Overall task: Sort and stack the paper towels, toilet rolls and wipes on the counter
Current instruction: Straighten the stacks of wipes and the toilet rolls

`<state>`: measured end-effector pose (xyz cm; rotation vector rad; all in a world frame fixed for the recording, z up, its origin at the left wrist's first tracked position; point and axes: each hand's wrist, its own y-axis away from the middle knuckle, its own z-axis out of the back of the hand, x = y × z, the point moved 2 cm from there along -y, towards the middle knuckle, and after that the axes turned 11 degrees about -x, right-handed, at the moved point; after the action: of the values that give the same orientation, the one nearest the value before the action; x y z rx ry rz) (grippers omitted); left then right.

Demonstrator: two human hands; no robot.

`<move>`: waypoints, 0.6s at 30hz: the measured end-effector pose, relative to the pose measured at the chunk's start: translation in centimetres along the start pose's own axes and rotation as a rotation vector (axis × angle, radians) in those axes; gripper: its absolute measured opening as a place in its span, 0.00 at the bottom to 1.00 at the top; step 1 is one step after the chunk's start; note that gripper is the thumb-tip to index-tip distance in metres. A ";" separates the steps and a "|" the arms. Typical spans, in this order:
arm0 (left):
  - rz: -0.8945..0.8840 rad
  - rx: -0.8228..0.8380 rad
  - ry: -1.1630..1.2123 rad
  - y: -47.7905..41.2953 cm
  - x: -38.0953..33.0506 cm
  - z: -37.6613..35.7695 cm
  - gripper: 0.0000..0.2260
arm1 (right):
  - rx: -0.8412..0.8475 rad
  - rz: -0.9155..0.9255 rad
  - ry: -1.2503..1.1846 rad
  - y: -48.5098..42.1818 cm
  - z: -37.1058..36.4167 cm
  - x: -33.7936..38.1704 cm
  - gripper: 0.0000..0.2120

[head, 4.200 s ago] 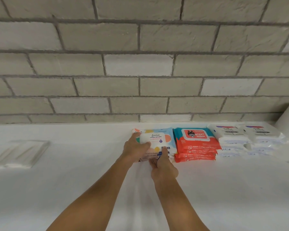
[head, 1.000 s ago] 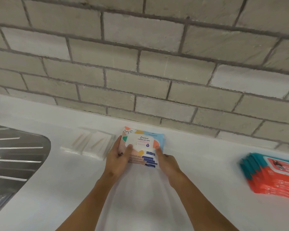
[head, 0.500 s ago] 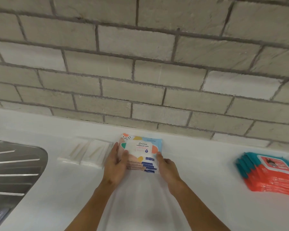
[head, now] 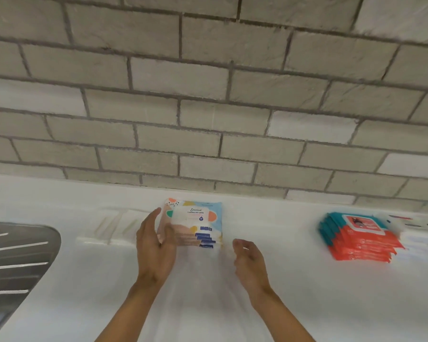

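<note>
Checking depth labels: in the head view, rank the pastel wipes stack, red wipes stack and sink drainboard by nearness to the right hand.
From the right hand:
1. pastel wipes stack, just left of it.
2. red wipes stack, off to its right.
3. sink drainboard, far left edge.

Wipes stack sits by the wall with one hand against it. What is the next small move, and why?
Probably lift the left hand off the Stalove wet wipes stack. The stack rests on the counter by the brick wall, and the right hand hangs open, clear of it. The left hand only lies against its left side.
</note>
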<state>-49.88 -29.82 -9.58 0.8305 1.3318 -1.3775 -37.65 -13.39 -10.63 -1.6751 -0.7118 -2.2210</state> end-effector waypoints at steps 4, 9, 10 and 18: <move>-0.014 0.025 0.113 3.5 -2.5 0.0 0.14 | 0.027 0.015 -0.047 2.8 4.1 0.2 0.07; 0.022 0.107 0.130 9.0 -5.2 -1.7 0.12 | 0.129 0.029 -0.090 5.7 10.4 -0.4 0.09; 0.013 0.132 0.123 10.2 -5.9 -2.2 0.13 | 0.126 0.036 -0.099 5.9 11.6 -0.7 0.09; -0.275 0.405 -0.065 19.3 -10.2 -7.8 0.18 | -0.026 0.098 -0.080 4.1 23.1 -2.7 0.07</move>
<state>-30.13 -18.07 -6.58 0.8787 1.1628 -1.9166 -15.90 -4.77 -7.39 -1.7801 -0.6075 -2.1160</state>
